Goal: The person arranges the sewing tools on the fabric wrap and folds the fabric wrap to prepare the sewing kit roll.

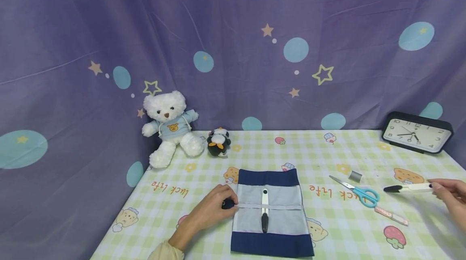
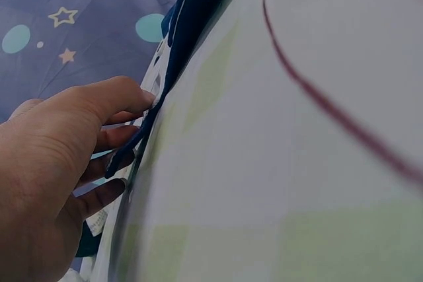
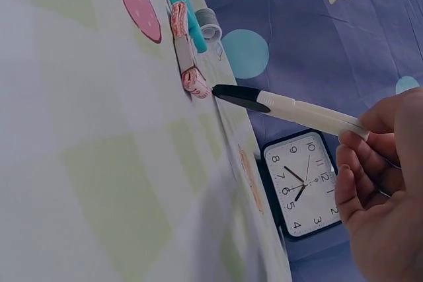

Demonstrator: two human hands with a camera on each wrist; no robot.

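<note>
Right fingers [image 3: 383, 111] pinch white tool [image 3: 297, 112], left fingers [image 2: 119, 97] cloth pouch [image 1: 251, 219] — checked tablecloth [image 1: 262, 155], starry curtain [image 1: 233, 17].

A checkered tablecloth [image 1: 262, 153] bears a teddy [image 1: 172, 128], penguin [image 1: 218, 143], navy-edged pouch [image 1: 269, 246], scissors [image 1: 359, 192], spool [image 1: 355, 176], pink tape [image 1: 391, 216] and clock [image 1: 416, 134].

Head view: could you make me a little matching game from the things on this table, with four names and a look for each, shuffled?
1. Mat
2. Scissors
3. Clock
4. Bear

A. White and fluffy
B. Black frame, white face
C. Navy ends, pale grey middle
D. Light-blue handles

Pairs: 1-C, 2-D, 3-B, 4-A
</note>
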